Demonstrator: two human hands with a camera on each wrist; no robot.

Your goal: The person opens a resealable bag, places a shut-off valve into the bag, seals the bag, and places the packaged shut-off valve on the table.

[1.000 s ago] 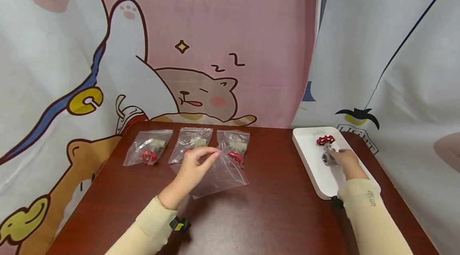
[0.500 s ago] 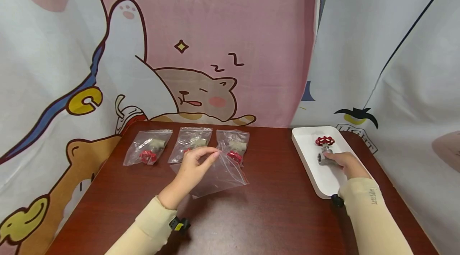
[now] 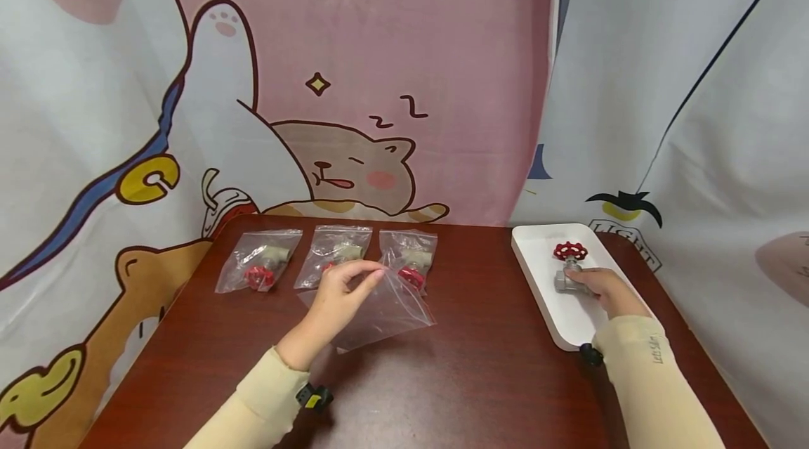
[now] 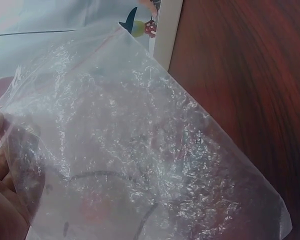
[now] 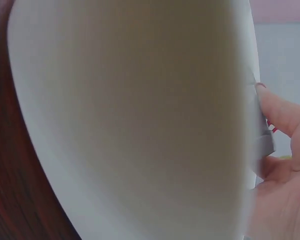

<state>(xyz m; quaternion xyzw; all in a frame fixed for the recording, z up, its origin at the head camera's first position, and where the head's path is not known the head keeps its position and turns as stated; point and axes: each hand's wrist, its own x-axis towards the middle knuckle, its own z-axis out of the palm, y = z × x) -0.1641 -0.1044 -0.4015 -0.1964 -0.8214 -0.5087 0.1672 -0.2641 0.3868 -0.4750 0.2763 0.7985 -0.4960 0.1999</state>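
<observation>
With thumb and forefinger, my left hand [image 3: 338,305] pinches the top of a clear plastic zip bag [image 3: 387,315] above the table. The flat, transparent bag fills much of the left wrist view. Over at the right, my right hand [image 3: 612,292] grips the metal body of a gate valve [image 3: 567,282] with a red handwheel. The valve is over the white tray [image 3: 571,333]; whether it touches the tray floor I cannot tell. In the right wrist view a sliver of the grey valve [image 5: 264,144] shows between thumb and fingers, beside a large blurred pale surface.
Along the back of the brown table [image 3: 480,379] lie three bagged valves: a left one [image 3: 260,277], a middle one [image 3: 346,252] partly behind my left hand, and a right one [image 3: 413,275] partly overlapped by the held bag. A printed curtain [image 3: 474,83] hangs behind.
My right hand has shifted the valve slightly left in the tray and turned it, so its round opening no longer faces the head camera. The left hand and bag stay in place.
</observation>
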